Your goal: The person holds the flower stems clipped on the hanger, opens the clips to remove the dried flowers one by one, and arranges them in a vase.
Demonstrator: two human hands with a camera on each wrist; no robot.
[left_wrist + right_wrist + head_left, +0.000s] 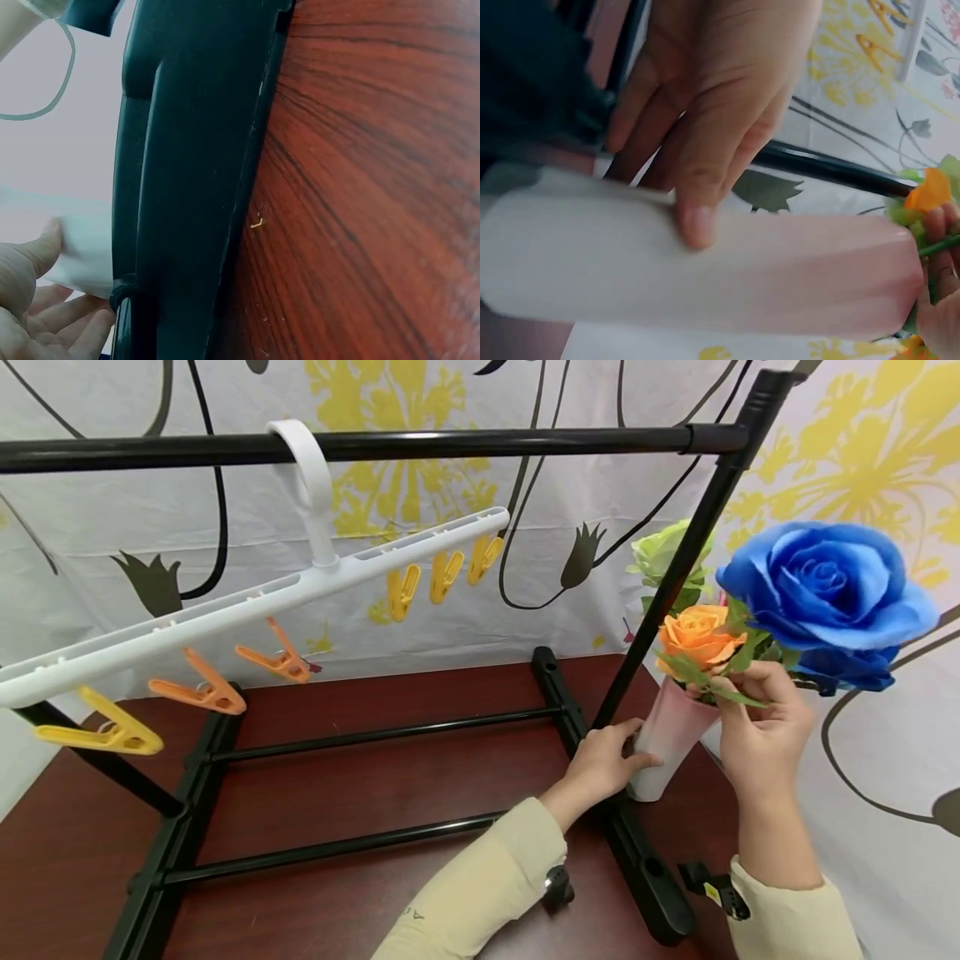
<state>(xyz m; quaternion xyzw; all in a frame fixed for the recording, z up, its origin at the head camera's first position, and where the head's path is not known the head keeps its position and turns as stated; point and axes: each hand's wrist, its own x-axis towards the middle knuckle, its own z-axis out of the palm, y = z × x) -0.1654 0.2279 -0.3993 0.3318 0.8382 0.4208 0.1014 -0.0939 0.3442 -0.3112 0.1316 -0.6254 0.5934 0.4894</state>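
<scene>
A tall vase (671, 739), white below and fading to pink at its mouth, stands tilted at the right of the rack. My left hand (603, 762) grips it low down; the right wrist view shows the thumb pressed on the vase wall (802, 270). At the mouth, my right hand (768, 735) pinches among the leaves, and a green stem (940, 246) shows at its fingers. Which flower that stem bears is hidden. An orange rose (697, 639), a large blue rose (825, 581) and a pale green flower (667, 553) rise above the vase.
A black rack's upright (660, 602) passes close to the vase and left hand, above its foot (648, 868). From the top rail (487, 445) hangs a white hanger (225, 612) with several yellow and orange clips. Patterned cloth (450, 635) backs the dark red table (360, 777).
</scene>
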